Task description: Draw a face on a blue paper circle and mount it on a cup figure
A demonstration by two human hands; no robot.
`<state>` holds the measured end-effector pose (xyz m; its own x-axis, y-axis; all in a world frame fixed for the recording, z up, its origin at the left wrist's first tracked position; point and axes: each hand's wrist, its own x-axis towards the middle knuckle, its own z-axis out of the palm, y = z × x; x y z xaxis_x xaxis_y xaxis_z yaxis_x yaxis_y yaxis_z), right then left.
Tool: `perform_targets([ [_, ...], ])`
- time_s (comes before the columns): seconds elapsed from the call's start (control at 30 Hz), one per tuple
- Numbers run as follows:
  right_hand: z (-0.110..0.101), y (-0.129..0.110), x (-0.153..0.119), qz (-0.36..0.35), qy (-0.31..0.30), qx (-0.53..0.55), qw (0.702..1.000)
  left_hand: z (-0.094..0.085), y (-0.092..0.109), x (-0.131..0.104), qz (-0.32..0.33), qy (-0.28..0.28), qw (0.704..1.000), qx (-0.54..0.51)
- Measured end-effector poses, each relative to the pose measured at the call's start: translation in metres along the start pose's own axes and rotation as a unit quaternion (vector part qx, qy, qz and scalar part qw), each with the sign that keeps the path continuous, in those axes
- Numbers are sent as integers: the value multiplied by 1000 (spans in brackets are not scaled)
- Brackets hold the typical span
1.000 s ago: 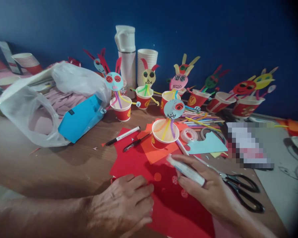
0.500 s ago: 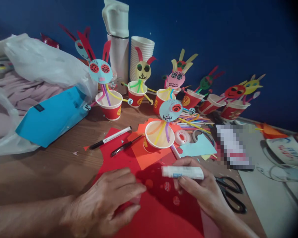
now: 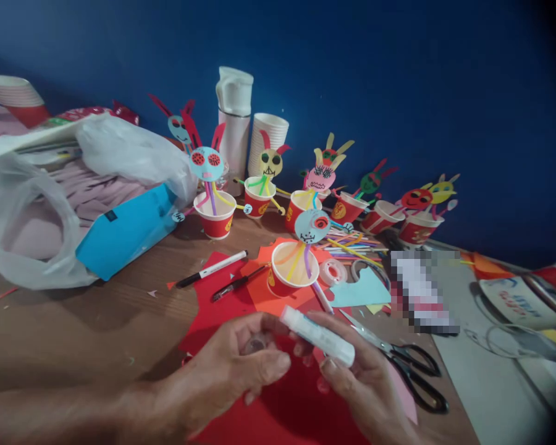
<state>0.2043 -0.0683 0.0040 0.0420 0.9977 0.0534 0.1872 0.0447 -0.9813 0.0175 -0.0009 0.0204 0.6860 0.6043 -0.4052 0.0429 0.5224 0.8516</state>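
Observation:
My right hand (image 3: 352,364) holds a white glue stick (image 3: 319,337) between thumb and fingers, tilted, its end towards my left hand. My left hand (image 3: 245,364) has its fingers curled round a small, clear, round item (image 3: 256,343), maybe a cap; it is partly hidden. Both hands are above red paper (image 3: 269,405). Just beyond them stands a paper cup (image 3: 291,272) with straws and a light blue one-eyed paper face (image 3: 312,227). Scissors (image 3: 410,364) lie right of my right hand.
Several red cups with paper faces (image 3: 214,213) line the back, near a white bottle (image 3: 235,117) and stacked cups (image 3: 269,133). A plastic bag (image 3: 41,266) and blue card (image 3: 125,232) lie left. Pens (image 3: 213,269), tape (image 3: 333,272), straws (image 3: 352,244) and blue paper (image 3: 364,289) surround the near cup.
My left hand has risen and turned, and a small clear item now shows in it. My right hand has tilted the glue stick and brought it closer. The view has shifted.

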Motion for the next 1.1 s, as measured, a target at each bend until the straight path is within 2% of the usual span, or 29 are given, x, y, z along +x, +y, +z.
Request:
perform_targets([
  [0.07, 2, 0, -1, -109, 6, -90, 990, 14, -2, 3, 25, 2, 997, -68],
  [0.13, 4, 1, 0, -203, 9, -161, 966, 25, -4, 6, 50, 10, 992, -116],
  [0.2, 4, 4, -1, -234, 40, -197, 951, 31, -6, 8, 72, 25, 987, -143],
  [0.3, 1, 6, -2, -180, 114, -221, 952, 32, -6, 10, 93, 51, 984, -145],
  [0.37, -1, 5, -4, -130, 122, -236, 955, 31, -5, 10, 111, 58, 984, -123],
  [0.47, 0, -3, -3, -68, 71, -223, 970, 30, -5, 10, 140, 60, 985, -84],
  [0.6, 5, -9, 1, 14, -13, -90, 996, 28, -6, 12, 158, 64, 984, -42],
  [0.7, 5, -5, 4, 92, -78, -7, 993, 25, -7, 16, 152, 75, 985, -23],
  [0.77, 2, -1, 5, 91, -72, -6, 993, 23, -5, 17, 145, 83, 986, -14],
  [0.87, -2, 3, 4, 34, -20, -69, 997, 22, 0, 17, 143, 98, 985, -11],
  [0.93, -2, 4, 3, 23, 5, -102, 995, 22, 2, 17, 143, 100, 985, -13],
  [1.0, -1, 4, 2, 42, 16, -89, 995, 22, 2, 18, 143, 90, 986, -8],
  [1.1, 2, 4, 3, 81, -21, -16, 996, 22, 0, 18, 147, 76, 986, -3],
])
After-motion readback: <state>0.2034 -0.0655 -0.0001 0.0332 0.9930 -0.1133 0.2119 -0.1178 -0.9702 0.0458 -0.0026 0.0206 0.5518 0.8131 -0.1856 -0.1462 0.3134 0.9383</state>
